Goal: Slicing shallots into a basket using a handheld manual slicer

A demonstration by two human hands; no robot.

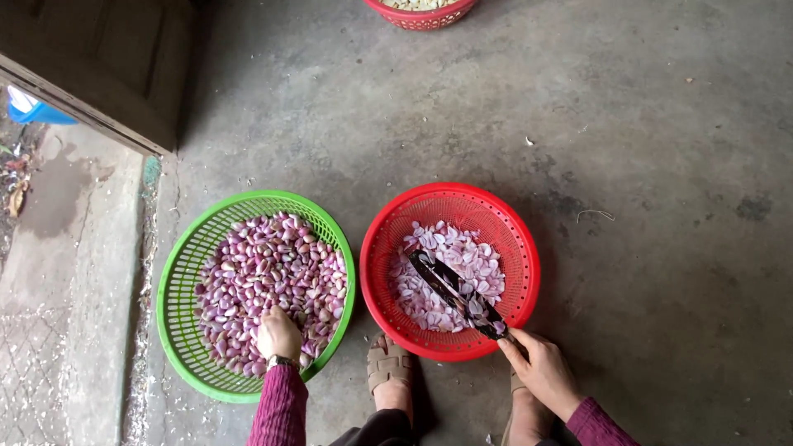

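On the grey concrete floor (628, 149) stand 2 round plastic baskets side by side. In the green mesh basket (186, 272), the left hand (278, 334) rests among purple unpeeled garlic cloves (264, 264), fingers curled into the pile. Over the red mesh basket (384, 239) of pale peels (475, 260), the right hand (541, 367) has its fingers clenched around a long dark knife (454, 291).

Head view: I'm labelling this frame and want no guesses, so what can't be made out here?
- Left hand fingertips: buried in the garlic cloves of the green basket, so its grip is unclear.
- Knife handle: covered by the right hand.
- Far red basket: cut off by the top edge; contents too small to name.
- Blue object: mostly hidden behind the wooden door.
- Red basket peels: under the blade.
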